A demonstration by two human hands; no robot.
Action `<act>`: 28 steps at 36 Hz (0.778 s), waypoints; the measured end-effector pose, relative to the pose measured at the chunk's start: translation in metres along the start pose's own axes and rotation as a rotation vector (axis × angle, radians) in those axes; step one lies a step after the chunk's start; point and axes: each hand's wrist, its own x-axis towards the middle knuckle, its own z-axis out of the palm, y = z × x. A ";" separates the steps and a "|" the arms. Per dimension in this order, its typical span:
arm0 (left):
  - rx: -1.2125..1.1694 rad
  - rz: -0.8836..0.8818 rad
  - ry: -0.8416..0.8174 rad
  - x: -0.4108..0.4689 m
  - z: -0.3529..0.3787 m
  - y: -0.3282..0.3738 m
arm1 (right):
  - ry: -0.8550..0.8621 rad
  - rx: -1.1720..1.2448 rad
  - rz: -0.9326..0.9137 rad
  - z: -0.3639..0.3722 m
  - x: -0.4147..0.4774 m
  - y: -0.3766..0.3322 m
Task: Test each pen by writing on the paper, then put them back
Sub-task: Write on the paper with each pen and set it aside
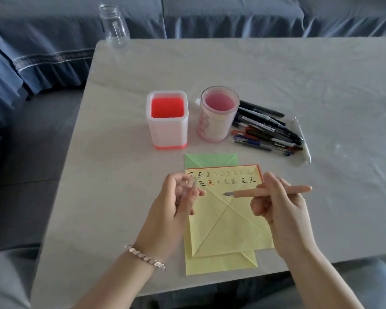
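My right hand [279, 206] grips an uncapped peach-coloured pen [267, 192], held level a little above the yellow folded paper [223, 224], nib pointing left. My left hand [176, 201] pinches a clear pen cap [193, 186] over the paper's left edge. Two rows of written characters in black and red run across the top of the paper. Behind it stand a square white holder with a red inside [167, 119] and a round pink cup [218, 113]; both look empty. A pile of several pens [265, 132] lies to the right of the cup.
A white pen [303, 141] lies apart at the pile's right. A green sheet [210, 159] pokes out behind the yellow paper. A clear glass jar [114, 25] stands at the table's far left corner. A blue covered sofa runs behind and left of the table.
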 end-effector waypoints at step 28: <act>0.104 0.126 -0.174 -0.004 0.011 0.038 | 0.005 -0.059 -0.093 0.004 -0.016 -0.008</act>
